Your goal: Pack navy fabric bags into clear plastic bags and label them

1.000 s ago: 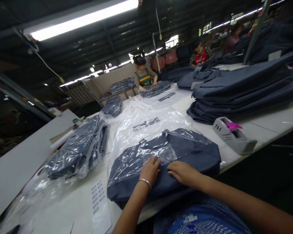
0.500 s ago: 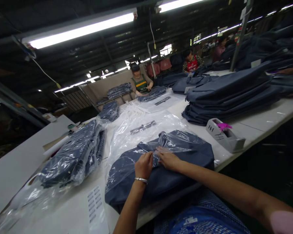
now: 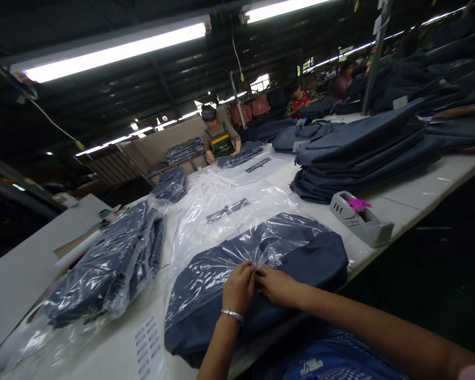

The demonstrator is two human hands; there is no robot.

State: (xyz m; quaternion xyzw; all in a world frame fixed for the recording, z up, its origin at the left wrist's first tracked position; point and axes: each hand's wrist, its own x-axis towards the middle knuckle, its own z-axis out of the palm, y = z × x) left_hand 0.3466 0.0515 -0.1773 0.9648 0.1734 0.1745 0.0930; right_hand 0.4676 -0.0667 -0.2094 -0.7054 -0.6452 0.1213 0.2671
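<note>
A folded navy garment (image 3: pixel 309 258) lies on the white table (image 3: pixel 419 195) in front of me, partly covered by a clear plastic bag (image 3: pixel 229 243). My left hand (image 3: pixel 239 287), with a silver bracelet on the wrist, pinches the edge of the bag over the garment's middle. My right hand (image 3: pixel 277 285) touches it fingertip to fingertip and pinches the same bunched plastic edge. The film is stretched tight from that point towards the far side.
A pile of bagged navy garments (image 3: pixel 106 264) lies to the left, a sticker sheet (image 3: pixel 146 343) near the front edge, a grey tape dispenser (image 3: pixel 360 216) to the right, and a tall stack of unbagged garments (image 3: pixel 364 153) behind it. Other workers (image 3: pixel 217 137) sit further along the table.
Both hands rose from lying flat on the garment to the bag's edge, then drew the plastic back towards me. The film now covers more of the garment.
</note>
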